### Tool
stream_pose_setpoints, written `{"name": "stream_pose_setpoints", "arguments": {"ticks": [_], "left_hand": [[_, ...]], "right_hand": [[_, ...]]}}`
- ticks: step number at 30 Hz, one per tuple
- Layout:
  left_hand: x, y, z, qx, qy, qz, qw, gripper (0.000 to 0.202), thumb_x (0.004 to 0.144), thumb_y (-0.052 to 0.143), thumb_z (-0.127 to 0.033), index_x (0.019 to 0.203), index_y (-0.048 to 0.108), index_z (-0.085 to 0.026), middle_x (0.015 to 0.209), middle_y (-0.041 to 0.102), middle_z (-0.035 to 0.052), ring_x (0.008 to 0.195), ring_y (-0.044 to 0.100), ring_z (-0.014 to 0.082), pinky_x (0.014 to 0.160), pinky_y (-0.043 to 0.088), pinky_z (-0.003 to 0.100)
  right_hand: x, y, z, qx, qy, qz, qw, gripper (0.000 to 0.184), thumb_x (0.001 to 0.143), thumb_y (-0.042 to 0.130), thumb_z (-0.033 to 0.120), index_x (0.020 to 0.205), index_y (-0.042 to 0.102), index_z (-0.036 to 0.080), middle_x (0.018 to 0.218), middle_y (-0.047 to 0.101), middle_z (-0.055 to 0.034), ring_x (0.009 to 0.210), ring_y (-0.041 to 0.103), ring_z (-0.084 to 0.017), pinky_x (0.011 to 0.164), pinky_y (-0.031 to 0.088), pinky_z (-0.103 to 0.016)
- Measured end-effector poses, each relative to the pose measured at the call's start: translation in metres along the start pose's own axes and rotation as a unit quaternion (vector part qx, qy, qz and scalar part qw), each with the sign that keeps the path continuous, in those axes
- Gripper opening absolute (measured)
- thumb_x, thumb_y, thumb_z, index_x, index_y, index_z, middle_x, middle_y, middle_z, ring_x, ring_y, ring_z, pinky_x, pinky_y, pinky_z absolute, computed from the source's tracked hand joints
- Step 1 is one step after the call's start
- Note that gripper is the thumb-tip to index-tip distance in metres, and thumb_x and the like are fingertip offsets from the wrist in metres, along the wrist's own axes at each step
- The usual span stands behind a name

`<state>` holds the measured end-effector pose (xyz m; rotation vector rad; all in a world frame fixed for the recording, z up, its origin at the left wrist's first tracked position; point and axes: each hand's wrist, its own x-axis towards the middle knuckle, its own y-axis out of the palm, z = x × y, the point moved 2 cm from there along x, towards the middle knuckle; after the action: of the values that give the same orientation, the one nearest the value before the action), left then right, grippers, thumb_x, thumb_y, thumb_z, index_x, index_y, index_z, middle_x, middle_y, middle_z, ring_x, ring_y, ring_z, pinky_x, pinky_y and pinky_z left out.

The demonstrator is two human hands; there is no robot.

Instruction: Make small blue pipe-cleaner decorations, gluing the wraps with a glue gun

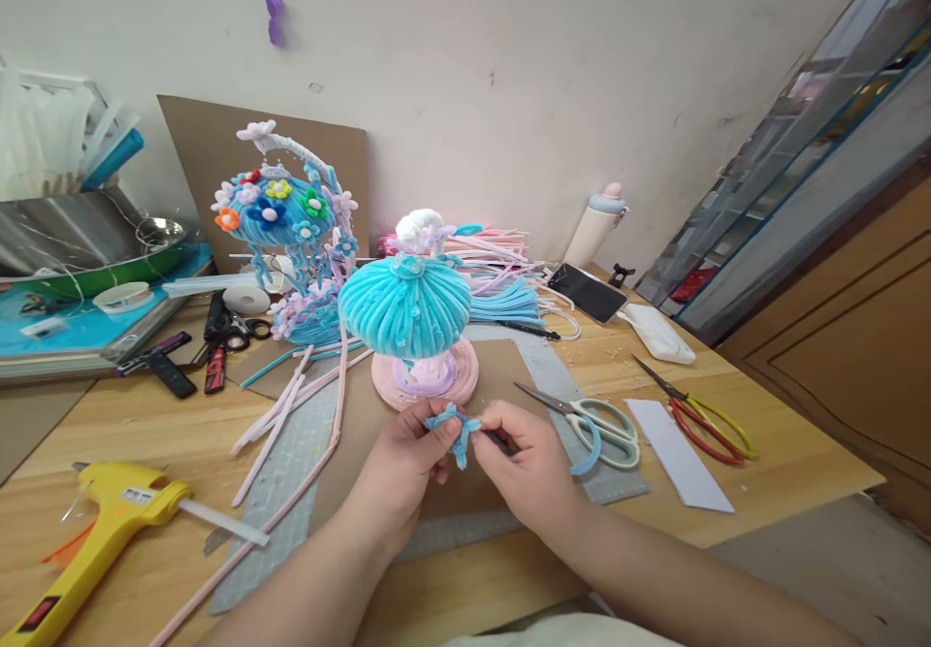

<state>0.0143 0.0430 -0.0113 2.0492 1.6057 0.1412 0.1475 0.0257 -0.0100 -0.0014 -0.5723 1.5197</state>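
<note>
Two bare forearms (338,545), closest in, ending at left hand (407,453) and right hand (530,453). Next by size: one wooden table (786,458), with one grey mat (280,497) partly under brown cardboard (338,463). Two standing fuzzy-stem pieces: one flowered piece (291,227) at the back, one turquoise-domed piece (407,309) on a pink round base (469,375), just beyond the hands. One yellow glue gun (116,503), left. One bottle (593,230), one phone (587,293). Three scissors: white-green pair (580,407), red-yellow pair (678,400), black pair (231,322). Loose stems (509,306) lie in piles (too many overlapping to count).

Smallest: one light-blue fuzzy piece (460,445), several short arms, held over the cardboard in front of the pink base. Left grip pinches it between thumb and fingers. Right grip is closed around a slim dark item (501,443), mostly hidden, fingertips at the blue piece's edge; can't tell if they pinch it too.

Progress, judged: both big pieces look largely built; the little blue one seems mid-shaping, not joined to either.
</note>
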Motion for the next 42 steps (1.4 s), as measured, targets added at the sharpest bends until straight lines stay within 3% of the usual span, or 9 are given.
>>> {"name": "stream_pose_setpoints", "arguments": {"ticks": [7,12,19,23,26,30,33,37,42], "left_hand": [[0.003,-0.002,0.001,0.038,0.059,-0.023,0.997,0.03,0.064,0.077,-0.035,0.079,0.061,-0.015,0.062,0.055,-0.0041,0.048,0.042,0.0067,0.042,0.036,0.018],[0.002,-0.001,-0.003,0.056,0.055,0.021,0.997,0.031,0.063,0.077,-0.034,0.081,0.062,-0.014,0.069,0.059,-0.0008,0.056,0.05,0.0097,0.05,0.043,0.022],[0.006,-0.006,0.001,0.087,0.064,0.029,0.994,0.021,0.07,0.07,-0.033,0.077,0.059,-0.017,0.066,0.054,-0.0034,0.056,0.046,0.0099,0.05,0.041,0.022],[0.008,-0.01,0.002,0.148,0.084,-0.04,0.985,0.017,0.074,0.064,-0.033,0.08,0.058,-0.018,0.061,0.052,-0.0052,0.049,0.043,0.0089,0.048,0.035,0.022],[0.005,-0.009,-0.003,0.23,0.097,-0.07,0.966,0.013,0.075,0.062,-0.029,0.08,0.059,-0.018,0.057,0.051,-0.0055,0.048,0.043,0.0098,0.049,0.032,0.022],[0.002,-0.005,-0.01,0.32,0.13,-0.035,0.938,0.006,0.073,0.061,-0.022,0.075,0.064,-0.017,0.064,0.058,-0.0019,0.063,0.05,0.0137,0.058,0.036,0.023],[0.002,-0.005,-0.008,0.306,0.065,0.037,0.949,0.011,0.074,0.062,-0.026,0.079,0.064,-0.016,0.061,0.055,-0.0026,0.052,0.044,0.0108,0.051,0.033,0.022],[-0.002,-0.003,-0.005,0.129,-0.051,0.159,0.977,0.023,0.071,0.069,-0.034,0.081,0.061,-0.015,0.059,0.05,-0.0039,0.045,0.038,0.0075,0.043,0.03,0.021],[-0.002,-0.003,-0.006,-0.023,-0.024,0.133,0.991,0.021,0.069,0.075,-0.028,0.079,0.063,-0.014,0.07,0.057,0.0001,0.066,0.05,0.0101,0.061,0.041,0.021]], "right_hand": [[0.0,0.005,0.001,0.079,0.061,0.005,0.995,0.02,0.084,0.054,0.03,0.068,0.052,0.019,0.057,0.048,0.0038,0.048,0.041,-0.009,0.047,0.035,-0.022],[0.001,0.005,0.003,0.117,0.058,-0.015,0.991,0.019,0.082,0.057,0.034,0.07,0.055,0.019,0.062,0.055,0.0016,0.046,0.043,-0.009,0.044,0.035,-0.021],[0.0,0.005,0.001,0.079,0.115,0.02,0.99,0.017,0.084,0.053,0.032,0.076,0.057,0.019,0.058,0.054,0.002,0.044,0.045,-0.01,0.042,0.034,-0.021],[-0.001,0.002,0.004,-0.13,0.034,0.042,0.99,0.01,0.083,0.051,0.02,0.077,0.059,0.018,0.065,0.062,-0.0008,0.055,0.053,-0.013,0.052,0.035,-0.023],[-0.004,-0.001,0.013,-0.288,-0.077,0.066,0.952,0.014,0.082,0.048,0.014,0.072,0.057,0.018,0.065,0.061,-0.002,0.058,0.052,-0.014,0.054,0.031,-0.026],[0.004,-0.015,0.03,-0.374,-0.187,0.123,0.9,0.015,0.084,0.049,0.013,0.073,0.058,0.017,0.069,0.06,-0.0039,0.066,0.052,-0.017,0.059,0.031,-0.029],[0.02,-0.031,0.035,-0.306,-0.153,0.18,0.922,0.007,0.083,0.055,0.016,0.08,0.061,0.018,0.075,0.063,-0.0021,0.07,0.054,-0.016,0.062,0.035,-0.027],[0.035,-0.04,0.027,-0.078,-0.011,0.235,0.969,0.003,0.08,0.062,0.02,0.08,0.064,0.018,0.076,0.064,0.0001,0.067,0.056,-0.012,0.06,0.041,-0.022],[0.031,-0.032,0.019,0.023,0.014,0.182,0.983,0.008,0.082,0.059,0.02,0.078,0.065,0.016,0.073,0.063,-0.0004,0.066,0.055,-0.012,0.06,0.042,-0.021]]}}
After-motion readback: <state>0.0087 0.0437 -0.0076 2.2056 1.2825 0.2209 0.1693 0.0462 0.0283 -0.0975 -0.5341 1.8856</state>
